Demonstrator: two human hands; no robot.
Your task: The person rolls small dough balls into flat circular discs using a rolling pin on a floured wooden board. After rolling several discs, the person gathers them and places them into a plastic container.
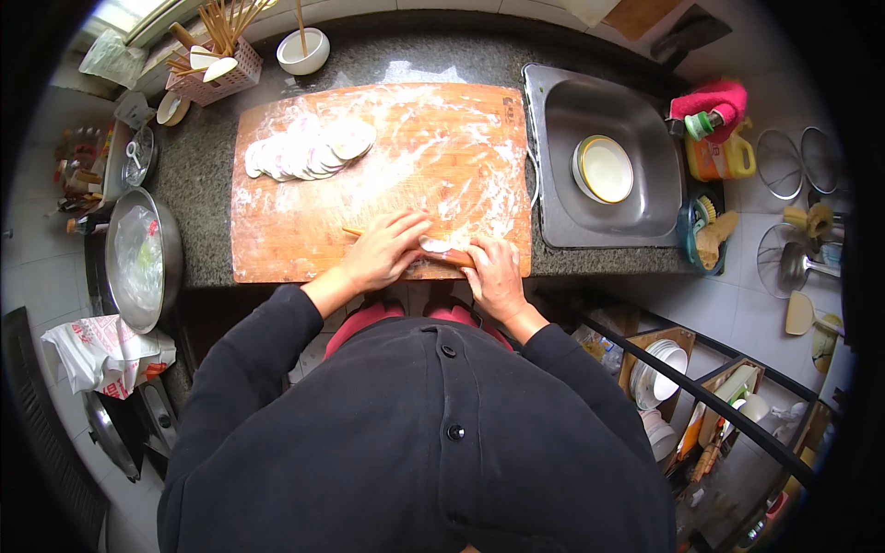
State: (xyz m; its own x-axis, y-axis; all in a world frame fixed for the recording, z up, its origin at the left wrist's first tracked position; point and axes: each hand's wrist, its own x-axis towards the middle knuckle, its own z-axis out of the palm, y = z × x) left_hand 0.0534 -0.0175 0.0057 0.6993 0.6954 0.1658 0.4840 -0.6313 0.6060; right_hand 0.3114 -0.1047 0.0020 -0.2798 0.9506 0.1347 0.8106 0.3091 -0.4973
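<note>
A floured wooden board (297, 228) lies on the counter before me. Near its front edge, a slim wooden rolling pin (456, 258) runs slantwise beneath my hands. My right hand (494, 276) is closed around its right end. Bent over the pin's left part is my left hand (384, 252), with the pin's tapered tip showing beyond it. Between the hands, a small white piece of dough (434, 245) lies against the pin, close to my left fingers, which partly hide it. A row of overlapping round dough wrappers (304, 152), dusted with flour, lies at the board's back left.
Right of the board is a steel sink (650, 214) holding bowls (603, 169). A metal basin (166, 276) with a plastic bag stands at left. Behind the board are a white bowl (303, 54) with a stick in it and a chopstick basket (221, 79).
</note>
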